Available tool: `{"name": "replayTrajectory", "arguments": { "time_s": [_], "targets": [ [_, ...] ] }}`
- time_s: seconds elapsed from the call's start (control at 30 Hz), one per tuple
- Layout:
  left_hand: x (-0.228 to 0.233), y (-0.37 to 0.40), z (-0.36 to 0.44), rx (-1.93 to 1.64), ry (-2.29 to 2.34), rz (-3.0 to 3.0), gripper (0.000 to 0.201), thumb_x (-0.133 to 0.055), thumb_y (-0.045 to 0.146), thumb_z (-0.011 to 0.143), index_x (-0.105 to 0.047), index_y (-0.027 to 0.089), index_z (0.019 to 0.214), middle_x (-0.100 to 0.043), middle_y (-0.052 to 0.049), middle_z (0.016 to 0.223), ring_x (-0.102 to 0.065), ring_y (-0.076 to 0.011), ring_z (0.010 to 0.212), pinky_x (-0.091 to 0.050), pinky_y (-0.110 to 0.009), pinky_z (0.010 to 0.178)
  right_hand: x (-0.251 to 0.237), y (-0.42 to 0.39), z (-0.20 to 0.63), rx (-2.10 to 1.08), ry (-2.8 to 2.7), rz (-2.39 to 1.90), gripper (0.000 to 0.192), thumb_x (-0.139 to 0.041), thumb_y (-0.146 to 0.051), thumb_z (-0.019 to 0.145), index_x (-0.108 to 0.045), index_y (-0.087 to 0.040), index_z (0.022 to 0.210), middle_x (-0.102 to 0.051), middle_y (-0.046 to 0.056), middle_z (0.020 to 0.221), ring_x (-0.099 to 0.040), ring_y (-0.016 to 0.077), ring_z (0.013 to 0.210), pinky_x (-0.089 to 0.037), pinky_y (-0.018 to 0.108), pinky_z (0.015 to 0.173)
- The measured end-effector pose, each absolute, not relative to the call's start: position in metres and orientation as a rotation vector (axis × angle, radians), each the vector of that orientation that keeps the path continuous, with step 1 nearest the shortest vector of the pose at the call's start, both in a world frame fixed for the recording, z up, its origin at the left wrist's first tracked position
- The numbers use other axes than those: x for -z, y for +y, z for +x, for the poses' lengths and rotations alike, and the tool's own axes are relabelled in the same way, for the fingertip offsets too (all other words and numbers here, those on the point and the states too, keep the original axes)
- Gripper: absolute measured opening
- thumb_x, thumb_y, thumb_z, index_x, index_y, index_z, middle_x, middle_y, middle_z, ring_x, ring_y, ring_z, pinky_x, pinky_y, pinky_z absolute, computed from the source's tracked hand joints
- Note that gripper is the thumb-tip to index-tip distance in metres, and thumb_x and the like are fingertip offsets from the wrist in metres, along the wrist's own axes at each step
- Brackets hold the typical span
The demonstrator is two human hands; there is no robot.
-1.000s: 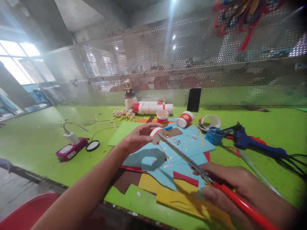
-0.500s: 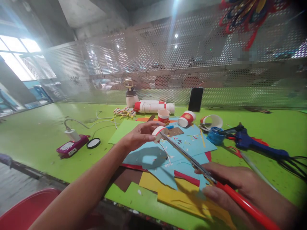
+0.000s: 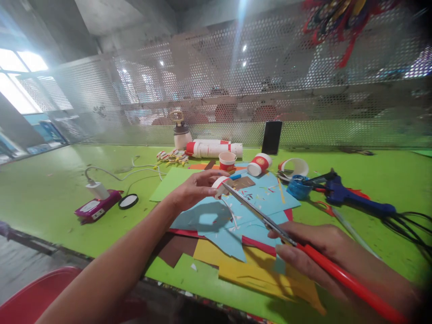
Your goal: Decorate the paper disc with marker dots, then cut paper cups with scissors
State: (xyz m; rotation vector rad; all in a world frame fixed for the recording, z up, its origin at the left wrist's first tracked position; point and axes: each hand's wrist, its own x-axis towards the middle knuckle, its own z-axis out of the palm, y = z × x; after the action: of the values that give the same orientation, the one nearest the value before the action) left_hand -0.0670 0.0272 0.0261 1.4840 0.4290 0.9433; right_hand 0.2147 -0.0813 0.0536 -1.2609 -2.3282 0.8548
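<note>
Head camera, the only view: the left hand reaches out over the green tabletop, its fingers pinched narrowly on a small piece of red-and-white paper cup held up above a sheet of light blue paper. The right hand is closed around the red handles of a long pair of scissors, whose metal blades slant up and meet the cup piece at their tips. Under both hands lie overlapping yellow, red and brown paper sheets. Farther back stand a small red-and-white paper cup, a second such cup lying on its side and a black phone propped upright against the perforated metal screen. A blue glue gun lies to the right, well apart from the hands, and a magenta device with a white plug sits to the left.
</note>
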Motion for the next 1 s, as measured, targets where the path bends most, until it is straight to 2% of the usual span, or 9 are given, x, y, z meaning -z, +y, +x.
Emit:
{"name": "replayTrajectory", "arguments": {
  "time_s": [0.13, 0.37, 0.67, 0.83, 1.0],
  "targets": [
    [-0.0239, 0.0287, -0.0682, -0.942, 0.446, 1.488, 0.048, -0.078, 0.024, 0.070, -0.066, 0.019, 0.117, -0.070, -0.009, 0.103, -0.065, -0.0193, 0.088, -0.050, -0.028, 0.074, -0.0529, -0.0792, 0.2148, -0.865, -2.295, -1.213, 0.050, -0.043, -0.061, 0.091, -0.069, -0.019, 0.081, -0.066, 0.003, 0.068, -0.055, 0.0129, 0.057, -0.039, 0.022, 0.049],
    [-0.0253, 0.0294, -0.0687, -0.968, 0.471, 1.522, 0.047, -0.078, 0.018, 0.070, -0.067, 0.019, 0.115, -0.070, -0.009, 0.107, -0.065, -0.0198, 0.094, -0.051, -0.029, 0.079, -0.0555, -0.0780, 0.2128, -0.858, -2.286, -1.247, 0.049, -0.046, -0.061, 0.089, -0.070, -0.019, 0.080, -0.065, 0.003, 0.066, -0.054, 0.0129, 0.055, -0.039, 0.022, 0.048],
    [-0.0285, 0.0295, -0.0714, -0.962, 0.540, 1.553, 0.046, -0.080, 0.018, 0.067, -0.069, 0.018, 0.112, -0.070, -0.008, 0.104, -0.065, -0.0182, 0.090, -0.051, -0.027, 0.076, -0.0590, -0.0778, 0.2100, -0.844, -2.267, -1.324, 0.041, -0.051, -0.055, 0.089, -0.071, -0.020, 0.079, -0.065, 0.002, 0.066, -0.056, 0.0140, 0.056, -0.040, 0.022, 0.048],
    [-0.0299, 0.0292, -0.0713, -0.965, 0.554, 1.554, 0.045, -0.080, 0.019, 0.068, -0.069, 0.018, 0.112, -0.071, -0.008, 0.102, -0.065, -0.0175, 0.088, -0.051, -0.027, 0.075, -0.0606, -0.0771, 0.2068, -0.777, -2.274, -1.313, 0.043, -0.053, -0.056, 0.087, -0.071, -0.019, 0.074, -0.062, 0.001, 0.059, -0.053, 0.0131, 0.052, -0.039, 0.022, 0.045],
    [-0.0316, 0.0282, -0.0707, -0.956, 0.553, 1.559, 0.045, -0.080, 0.020, 0.068, -0.069, 0.018, 0.112, -0.071, -0.009, 0.103, -0.065, -0.0180, 0.088, -0.051, -0.028, 0.075, -0.0613, -0.0763, 0.2062, -0.762, -2.268, -1.322, 0.044, -0.053, -0.058, 0.085, -0.071, -0.020, 0.073, -0.064, 0.002, 0.062, -0.054, 0.0142, 0.053, -0.041, 0.023, 0.048]
  ]
}}
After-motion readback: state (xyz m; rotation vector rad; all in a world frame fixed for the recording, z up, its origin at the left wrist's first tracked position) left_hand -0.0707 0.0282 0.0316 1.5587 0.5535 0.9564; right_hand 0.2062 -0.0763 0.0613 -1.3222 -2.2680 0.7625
